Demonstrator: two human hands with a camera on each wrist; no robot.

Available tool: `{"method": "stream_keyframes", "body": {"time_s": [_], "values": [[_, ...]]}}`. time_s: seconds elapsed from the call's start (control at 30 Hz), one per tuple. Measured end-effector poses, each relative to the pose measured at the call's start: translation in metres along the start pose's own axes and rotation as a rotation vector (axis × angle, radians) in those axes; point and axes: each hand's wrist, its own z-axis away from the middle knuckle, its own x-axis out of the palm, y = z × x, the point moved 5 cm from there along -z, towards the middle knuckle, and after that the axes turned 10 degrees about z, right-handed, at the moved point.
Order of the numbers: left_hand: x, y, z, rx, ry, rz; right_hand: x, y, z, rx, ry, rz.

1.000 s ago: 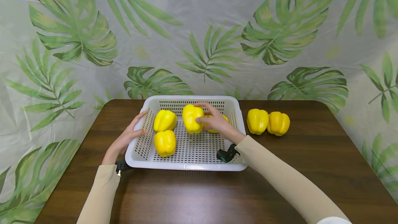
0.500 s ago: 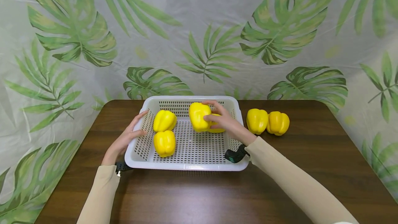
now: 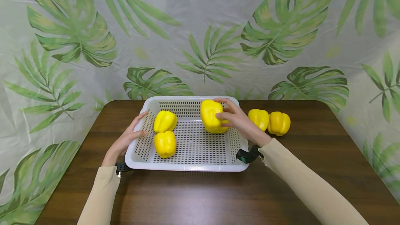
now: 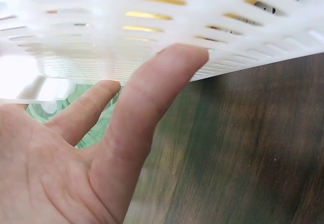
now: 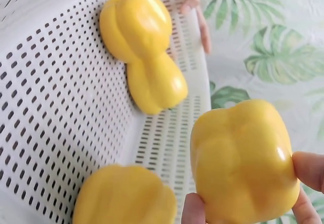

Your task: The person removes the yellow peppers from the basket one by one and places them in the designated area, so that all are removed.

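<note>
In the head view, my right hand (image 3: 239,119) holds a yellow bell pepper (image 3: 210,114) over the right part of a white perforated plastic basket (image 3: 187,167). In the right wrist view, fingers and thumb pinch the held bell pepper (image 5: 243,163) from its sides. Another bell pepper (image 5: 124,196) lies below it inside the basket, mostly hidden in the head view. Two more yellow bell peppers (image 3: 165,121) (image 3: 165,144) touch each other in the basket's left half. My left hand (image 3: 123,141) rests with extended fingers against the basket's left outer wall, where the thumb (image 4: 152,92) touches it.
Two yellow bell peppers (image 3: 258,119) (image 3: 279,123) stand side by side on the dark wooden table (image 3: 193,197), right of the basket. My right forearm partly covers one. A leaf-patterned cloth (image 3: 206,37) hangs behind the table. Each wrist wears a black camera mount (image 3: 248,155).
My right hand has moved to the right and slightly away from me, carrying the bell pepper over the one behind it. The left hand and basket have stayed put.
</note>
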Motion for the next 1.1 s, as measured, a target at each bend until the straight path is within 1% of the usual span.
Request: {"method": "stream_keyframes", "body": {"time_s": [0.13, 0.3, 0.63, 0.77, 0.93, 1.1], "values": [[0.000, 0.000, 0.001, -0.003, 0.001, -0.003, -0.009, -0.002, 0.005, -0.028, 0.007, 0.006], [0.000, 0.000, 0.001, 0.004, 0.002, 0.000, -0.019, -0.001, 0.010, -0.035, 0.016, 0.026], [0.000, 0.000, 0.000, 0.019, -0.009, 0.004, -0.039, 0.007, 0.018, -0.079, 0.053, 0.032], [0.001, 0.001, -0.001, 0.023, -0.012, 0.005, -0.047, 0.011, 0.023, -0.078, 0.074, 0.032], [0.001, 0.000, 0.000, 0.011, -0.005, 0.001, -0.057, 0.014, 0.031, -0.073, 0.103, 0.026], [0.000, -0.001, -0.001, 0.013, -0.006, -0.001, -0.066, 0.021, 0.034, -0.062, 0.131, 0.029]]}}
